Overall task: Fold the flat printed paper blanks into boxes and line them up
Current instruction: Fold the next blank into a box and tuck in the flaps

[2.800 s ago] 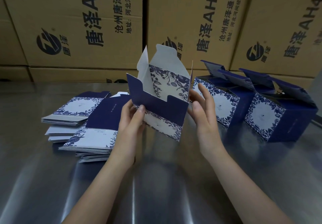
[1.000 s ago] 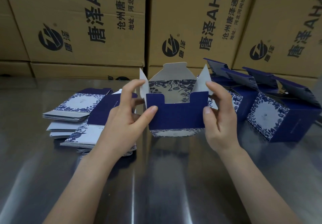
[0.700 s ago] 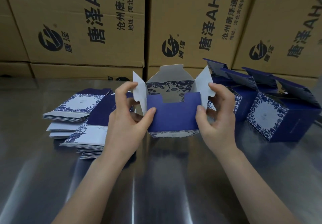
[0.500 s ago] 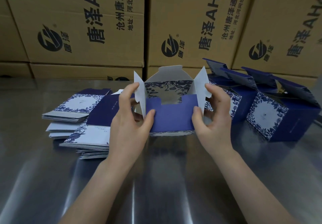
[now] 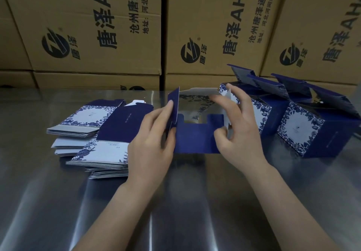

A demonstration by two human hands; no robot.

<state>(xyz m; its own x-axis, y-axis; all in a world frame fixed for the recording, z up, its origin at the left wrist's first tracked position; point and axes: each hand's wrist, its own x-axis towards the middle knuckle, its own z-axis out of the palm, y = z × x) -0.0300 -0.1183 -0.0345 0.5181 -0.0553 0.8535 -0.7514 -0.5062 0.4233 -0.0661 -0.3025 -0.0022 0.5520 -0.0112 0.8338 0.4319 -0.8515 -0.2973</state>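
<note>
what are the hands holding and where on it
The half-folded navy paper box: left hand pinches its left side flap, right hand grips its right side flap.

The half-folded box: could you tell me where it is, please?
Head view, centre: the half-folded box sits between left hand and right hand; flat blanks lie left, finished boxes right.
</note>
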